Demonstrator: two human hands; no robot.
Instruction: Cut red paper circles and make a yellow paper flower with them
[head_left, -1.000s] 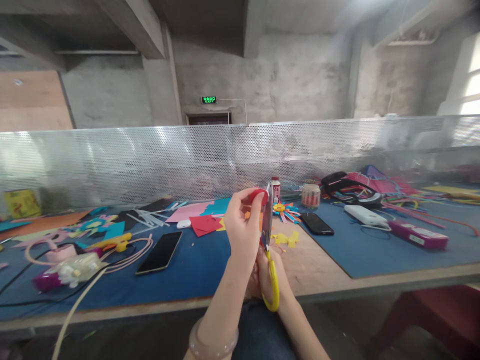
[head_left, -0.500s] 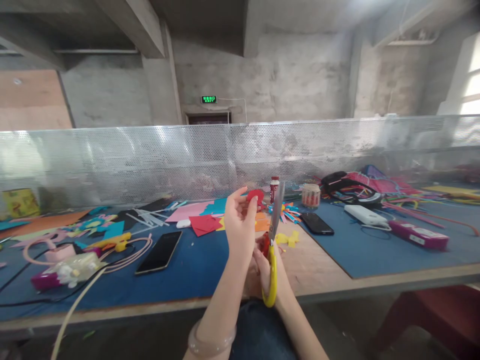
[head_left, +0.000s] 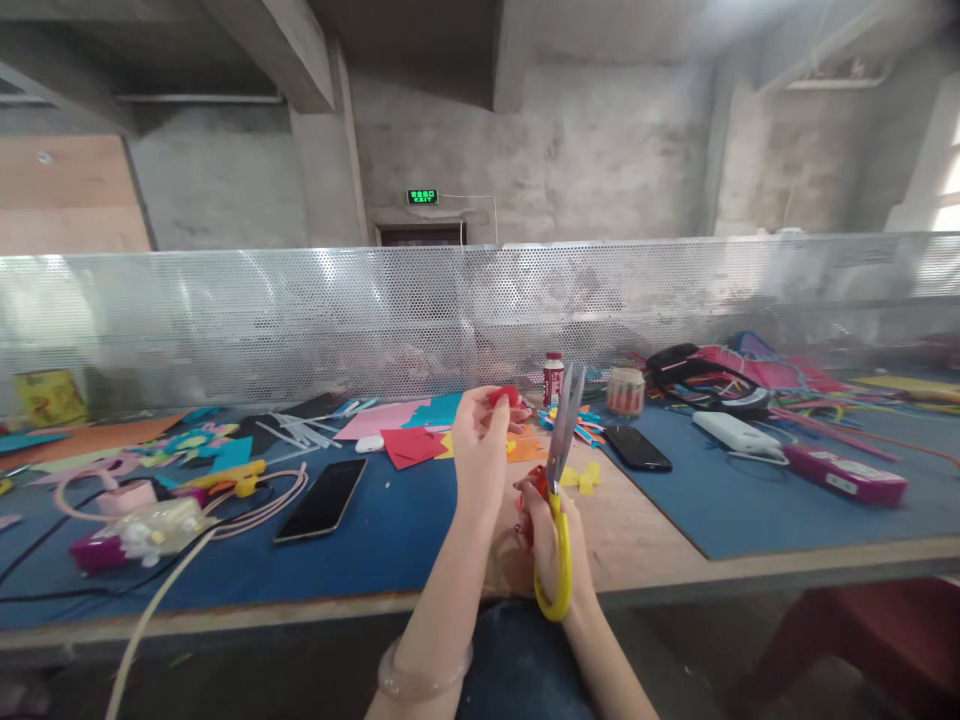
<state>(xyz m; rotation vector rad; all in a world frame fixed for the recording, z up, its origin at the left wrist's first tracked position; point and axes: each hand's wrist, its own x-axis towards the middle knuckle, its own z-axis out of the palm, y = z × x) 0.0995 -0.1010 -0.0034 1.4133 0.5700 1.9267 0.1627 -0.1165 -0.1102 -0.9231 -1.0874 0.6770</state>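
Raised above the table, my left hand (head_left: 481,440) pinches a small piece of red paper (head_left: 505,394) between thumb and fingers. Lower and to its right, my right hand (head_left: 551,530) is wrapped round the yellow handle of a pair of scissors (head_left: 562,450). Their blades point upward and are slightly apart, clear of the red paper. Something red shows by the right fingers; I cannot tell whether it is paper or part of the handle. Cut yellow paper (head_left: 583,478) lies on the wooden board (head_left: 637,520) just beyond my right hand.
Red paper (head_left: 411,447) and a phone (head_left: 321,500) lie left of my hands. Behind them stand a small bottle (head_left: 553,377) and a jar (head_left: 625,391). A black phone (head_left: 637,448) and a white power bank (head_left: 731,434) are rightward. Cables and a power strip (head_left: 142,535) sit far left.
The scissors' blades have parted a little and moved slightly right with my right hand. The red paper has turned in my left fingers, showing a narrower shape.
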